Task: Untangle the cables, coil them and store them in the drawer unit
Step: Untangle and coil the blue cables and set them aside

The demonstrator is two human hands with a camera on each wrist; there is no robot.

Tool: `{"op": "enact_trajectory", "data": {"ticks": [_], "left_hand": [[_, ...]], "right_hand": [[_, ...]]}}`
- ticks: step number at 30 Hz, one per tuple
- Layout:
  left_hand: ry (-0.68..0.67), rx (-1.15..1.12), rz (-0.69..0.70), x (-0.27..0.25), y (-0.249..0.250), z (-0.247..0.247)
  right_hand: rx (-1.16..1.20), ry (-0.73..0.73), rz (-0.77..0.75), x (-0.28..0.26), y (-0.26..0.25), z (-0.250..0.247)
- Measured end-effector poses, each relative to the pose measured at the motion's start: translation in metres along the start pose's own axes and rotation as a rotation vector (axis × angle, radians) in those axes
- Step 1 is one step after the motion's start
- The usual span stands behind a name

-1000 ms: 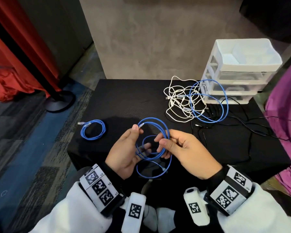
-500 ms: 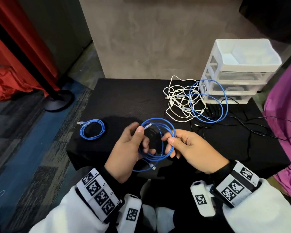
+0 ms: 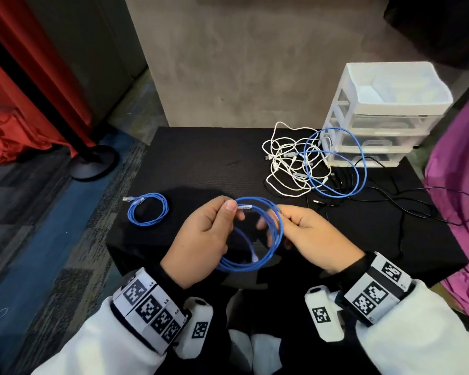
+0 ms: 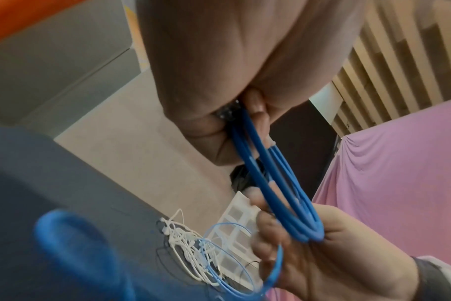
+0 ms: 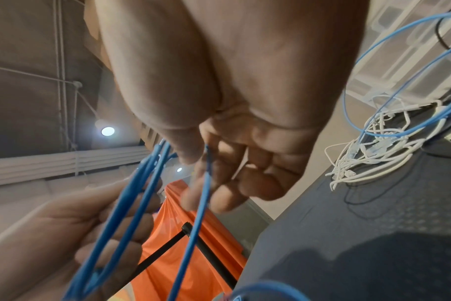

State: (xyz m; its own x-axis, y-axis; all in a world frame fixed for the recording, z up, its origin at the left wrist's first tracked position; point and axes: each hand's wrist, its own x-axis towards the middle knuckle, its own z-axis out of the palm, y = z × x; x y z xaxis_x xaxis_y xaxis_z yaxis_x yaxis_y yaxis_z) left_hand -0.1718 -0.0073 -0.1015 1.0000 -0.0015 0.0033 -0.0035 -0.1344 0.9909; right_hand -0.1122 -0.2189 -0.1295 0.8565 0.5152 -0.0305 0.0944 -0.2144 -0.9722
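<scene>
Both hands [image 3: 255, 236] pinch blue coil [image 3: 266, 255]; tangled cables [image 3: 290, 163] (white, blue) front drawer unit [image 3: 385, 115].

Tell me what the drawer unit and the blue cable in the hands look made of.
Drawer unit: likely plastic, with a white frame and see-through, slightly frosted drawers. Blue cable: smooth, matte, rubbery-looking jacket that bends into loops; clear plug at its end, probably plastic.

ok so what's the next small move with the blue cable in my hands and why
Probably tuck the loose end into the loops. The blue cable is already wound into a ring held by the left hand and right hand, but one plug hangs free inside the ring. Securing it should keep the coil from springing open before it goes to the drawer unit.
</scene>
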Motion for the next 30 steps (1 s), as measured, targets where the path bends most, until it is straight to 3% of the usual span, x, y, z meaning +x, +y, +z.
{"op": "enact_trajectory", "data": {"ticks": [5,7,11,17,19,22,26,28,30], "left_hand": [[-0.093,0.479,0.108,0.003,-0.007,-0.013],[-0.1,0.484,0.059,0.005,-0.008,-0.01],[-0.001,0.387,-0.015,0.011,-0.009,-0.01],[-0.053,0.384,0.044,0.011,-0.009,-0.003],[0.004,0.371,0.028,0.013,-0.006,-0.002],[0.094,0.304,-0.008,0.013,-0.003,-0.003],[0.123,0.231,-0.043,0.012,-0.004,0.002],[0.087,0.01,-0.127,0.012,-0.003,0.005],[-0.042,-0.297,-0.238,0.008,0.004,0.005]], "right_hand": [[0.094,0.252,-0.077,0.007,-0.009,-0.018],[0.131,0.313,-0.1,0.008,-0.011,-0.022],[0.15,0.286,-0.077,0.004,-0.009,-0.022],[0.357,0.436,0.024,0.002,-0.007,-0.022],[0.333,0.417,0.028,0.002,-0.006,-0.021],[0.11,0.253,0.017,-0.005,-0.008,-0.017],[0.173,0.06,0.016,-0.011,-0.009,-0.002],[0.171,0.065,-0.015,-0.01,-0.008,0.0],[0.17,0.104,-0.032,-0.009,-0.004,-0.003]]}}
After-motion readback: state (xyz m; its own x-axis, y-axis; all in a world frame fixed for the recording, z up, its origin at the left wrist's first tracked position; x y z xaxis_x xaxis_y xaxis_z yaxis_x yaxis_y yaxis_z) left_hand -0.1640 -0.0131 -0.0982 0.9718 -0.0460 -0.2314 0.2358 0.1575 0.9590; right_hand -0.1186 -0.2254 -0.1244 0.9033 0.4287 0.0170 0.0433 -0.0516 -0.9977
